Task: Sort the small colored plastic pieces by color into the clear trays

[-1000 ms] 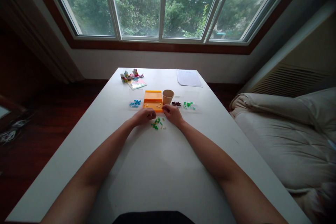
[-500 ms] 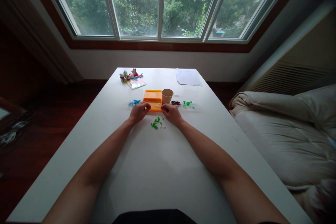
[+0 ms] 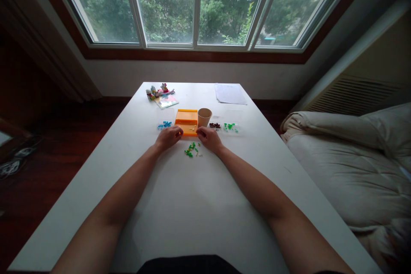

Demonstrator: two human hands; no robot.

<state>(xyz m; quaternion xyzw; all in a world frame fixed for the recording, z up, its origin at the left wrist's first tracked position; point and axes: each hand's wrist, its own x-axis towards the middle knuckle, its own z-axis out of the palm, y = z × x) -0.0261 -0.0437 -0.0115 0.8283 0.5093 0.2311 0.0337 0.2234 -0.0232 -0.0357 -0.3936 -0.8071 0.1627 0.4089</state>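
Observation:
An orange plastic box (image 3: 187,122) lies opened out on the white table, its lid folded back, with a few small pale pieces (image 3: 192,128) inside. My left hand (image 3: 169,137) is closed at the box's front left corner. At the right front edge, my right hand (image 3: 209,138) has its fingers pinched against the box. Neither hand's fingertips show clearly. Just in front of the box lies a loose pile of small green and yellow pieces (image 3: 192,150). A brown paper cup (image 3: 204,116) stands upright beyond my right hand.
Blue pieces (image 3: 165,125) sit in a clear tray left of the box. Dark brown pieces (image 3: 215,126) and green pieces (image 3: 230,127) are in clear trays to the right. Small figurines (image 3: 159,91), a coloured card (image 3: 168,102) and white paper sheets (image 3: 230,94) occupy the far side.
My left hand has shifted slightly left and turned a little at the box's corner. My right hand stays almost where it was.

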